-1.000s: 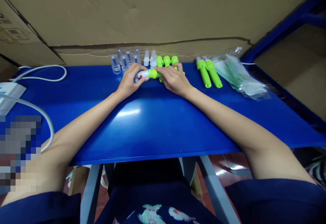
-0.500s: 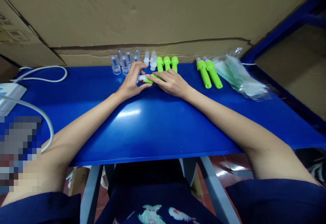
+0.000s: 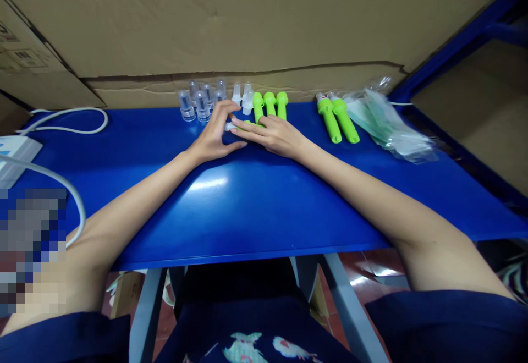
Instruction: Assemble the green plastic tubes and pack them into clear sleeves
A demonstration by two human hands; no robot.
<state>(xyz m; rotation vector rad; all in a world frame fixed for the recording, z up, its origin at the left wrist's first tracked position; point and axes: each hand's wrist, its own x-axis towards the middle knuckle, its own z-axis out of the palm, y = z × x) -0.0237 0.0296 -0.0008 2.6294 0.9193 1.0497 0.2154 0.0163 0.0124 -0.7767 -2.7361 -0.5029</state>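
My right hand (image 3: 282, 137) is closed over a small lime-green plastic handle with a clear, whitish tip (image 3: 228, 126) that points left; the fingers cover most of it. Around that tip curves my left hand (image 3: 211, 137), its thumb and fingers apart with a gap between them, and I cannot tell whether they touch the tip. Just behind the hands stand several clear plastic caps (image 3: 202, 105), a few small whitish tips (image 3: 247, 102) and three lime-green handles with rounded heads (image 3: 269, 102). Two more green handles with clear tips (image 3: 333, 122) lie to the right.
The blue table (image 3: 256, 203) runs up to a cardboard wall (image 3: 247, 22). Clear plastic bags with whitish-green contents (image 3: 391, 126) lie at the right. On the left are a white cable (image 3: 82, 109) and a white power strip (image 3: 18, 157).
My right fingers have slid left along the green handle, covering the red mark near its tip. The left thumb has stretched out slightly; the things on the table stay put.
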